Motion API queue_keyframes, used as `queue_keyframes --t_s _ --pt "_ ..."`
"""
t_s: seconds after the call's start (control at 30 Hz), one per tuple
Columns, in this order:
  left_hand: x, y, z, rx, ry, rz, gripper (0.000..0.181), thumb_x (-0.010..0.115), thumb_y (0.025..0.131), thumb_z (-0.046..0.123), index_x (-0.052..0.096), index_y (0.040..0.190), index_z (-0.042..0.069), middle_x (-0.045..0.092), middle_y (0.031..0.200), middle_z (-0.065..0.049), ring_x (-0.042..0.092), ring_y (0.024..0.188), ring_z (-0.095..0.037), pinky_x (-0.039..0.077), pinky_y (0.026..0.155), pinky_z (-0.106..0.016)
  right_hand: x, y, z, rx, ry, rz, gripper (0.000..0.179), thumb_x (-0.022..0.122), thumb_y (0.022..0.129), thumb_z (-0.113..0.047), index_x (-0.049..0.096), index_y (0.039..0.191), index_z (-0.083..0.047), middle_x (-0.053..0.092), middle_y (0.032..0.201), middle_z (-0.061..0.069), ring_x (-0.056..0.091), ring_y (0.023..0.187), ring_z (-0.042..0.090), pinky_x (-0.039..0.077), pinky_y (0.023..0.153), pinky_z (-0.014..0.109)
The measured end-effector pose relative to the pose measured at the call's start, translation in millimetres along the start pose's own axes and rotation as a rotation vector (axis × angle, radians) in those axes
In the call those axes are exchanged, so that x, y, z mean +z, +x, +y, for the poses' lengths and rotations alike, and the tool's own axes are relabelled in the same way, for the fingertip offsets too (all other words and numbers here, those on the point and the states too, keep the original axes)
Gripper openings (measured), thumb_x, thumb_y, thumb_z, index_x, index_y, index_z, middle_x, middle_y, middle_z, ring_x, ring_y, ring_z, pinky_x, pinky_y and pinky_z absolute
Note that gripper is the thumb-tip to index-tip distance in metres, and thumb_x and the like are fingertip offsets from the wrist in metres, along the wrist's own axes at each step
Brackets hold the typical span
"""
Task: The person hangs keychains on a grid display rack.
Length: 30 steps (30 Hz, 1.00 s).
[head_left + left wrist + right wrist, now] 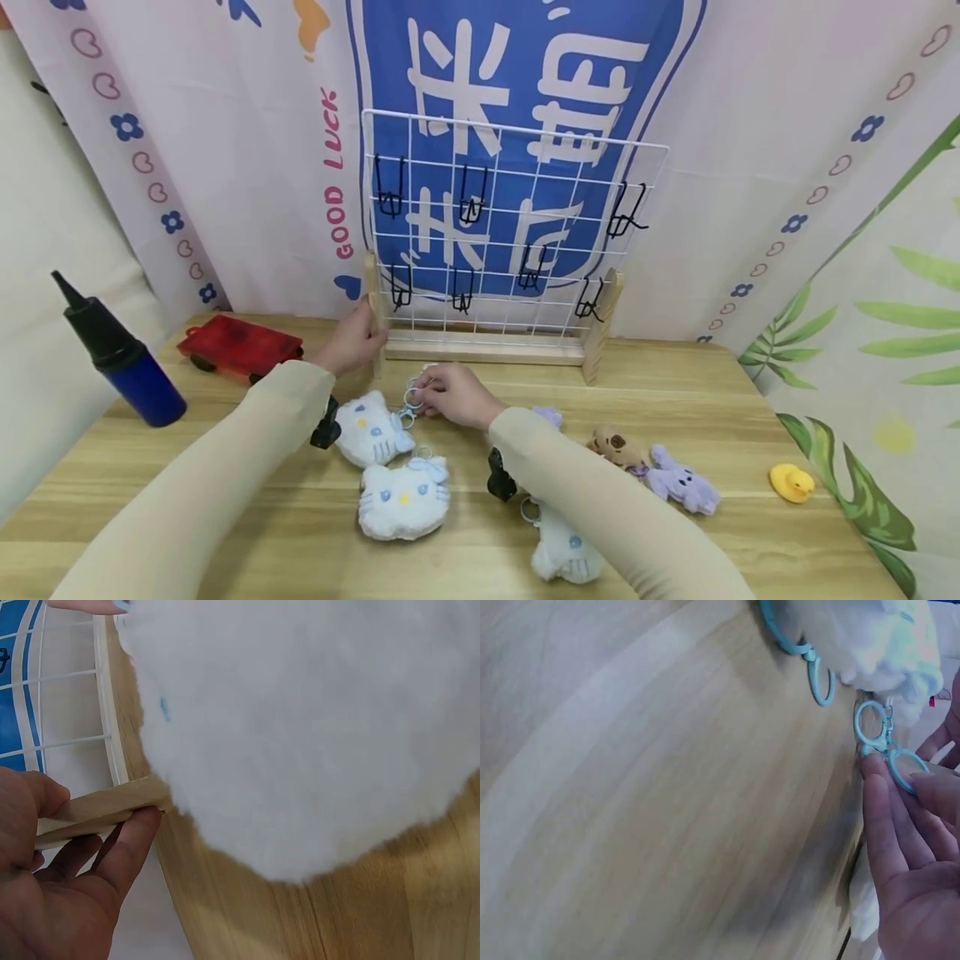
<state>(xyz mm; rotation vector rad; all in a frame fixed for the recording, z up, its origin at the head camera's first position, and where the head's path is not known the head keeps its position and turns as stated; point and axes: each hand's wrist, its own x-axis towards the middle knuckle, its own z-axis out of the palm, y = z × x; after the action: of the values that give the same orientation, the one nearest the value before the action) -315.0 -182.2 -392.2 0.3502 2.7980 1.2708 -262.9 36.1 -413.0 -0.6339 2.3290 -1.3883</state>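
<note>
My left hand [352, 340] holds the wooden side post [372, 283] of a white wire grid rack; in the left wrist view its thumb and fingers lie around that post [105, 808]. Lower on the table, my right hand [455, 395] pinches a light blue key ring [895, 774]. Linked to it is a fluffy white cat-face plush keychain [363, 433], which lies tilted on the tabletop. White plush fur [300, 735] fills much of the left wrist view. A second cat plush [405, 504] lies just below, and another [566, 550] is partly behind my right sleeve.
Several black hooks [471, 208] hang on the grid. A red toy vehicle [243, 343] and a blue-and-black pump [142, 383] stand left. On the right are a brown plush [618, 448], a purple plush [684, 483] and a yellow duck [791, 483].
</note>
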Motion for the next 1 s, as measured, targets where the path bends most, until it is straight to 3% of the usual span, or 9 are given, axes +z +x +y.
queue_keyframes --t_s 0.3,0.5,0.77,1.0 --pt "-1.0 0.1 -6.0 -0.012 -0.011 0.0 0.075 0.051 0.103 0.002 0.009 0.165 -0.003 0.034 0.16 -0.038 0.042 0.144 -0.058 0.044 0.112 -0.07 3.5 0.7 -2.5 0.069 0.353 0.05 0.022 0.053 0.106 -0.002 0.063 0.122 0.011 0.072 0.126 0.029 0.077 0.11 0.032 0.063 0.095 0.034" --pt "-0.5 1.2 -4.4 -0.019 -0.02 -0.018 0.077 0.048 0.104 0.002 0.003 0.166 0.0 0.031 0.163 -0.037 0.039 0.148 -0.056 0.041 0.115 -0.069 -2.6 -2.3 -8.3 0.032 0.492 0.024 0.026 0.051 0.107 -0.005 0.058 0.128 0.008 0.066 0.137 0.028 0.075 0.112 0.022 0.059 0.105 0.038" --pt "-3.6 -1.0 -0.6 -0.01 -0.009 -0.03 0.077 0.049 0.104 0.002 0.003 0.166 -0.001 0.027 0.165 -0.037 0.031 0.152 -0.055 0.034 0.121 -0.066 -16.4 -6.0 -28.0 -0.005 0.469 -0.006 0.027 0.046 0.11 -0.009 0.057 0.13 0.005 0.065 0.141 0.026 0.073 0.097 0.008 0.058 0.107 0.042" --pt "-3.6 0.4 -4.0 -0.032 -0.027 -0.046 0.077 0.049 0.105 0.004 0.003 0.166 0.001 0.027 0.165 -0.036 0.033 0.152 -0.055 0.035 0.12 -0.066 -33.7 -11.9 -55.2 -0.104 0.435 0.008 0.026 0.046 0.111 -0.012 0.058 0.128 0.004 0.068 0.134 0.029 0.074 0.088 0.006 0.063 0.094 0.03"
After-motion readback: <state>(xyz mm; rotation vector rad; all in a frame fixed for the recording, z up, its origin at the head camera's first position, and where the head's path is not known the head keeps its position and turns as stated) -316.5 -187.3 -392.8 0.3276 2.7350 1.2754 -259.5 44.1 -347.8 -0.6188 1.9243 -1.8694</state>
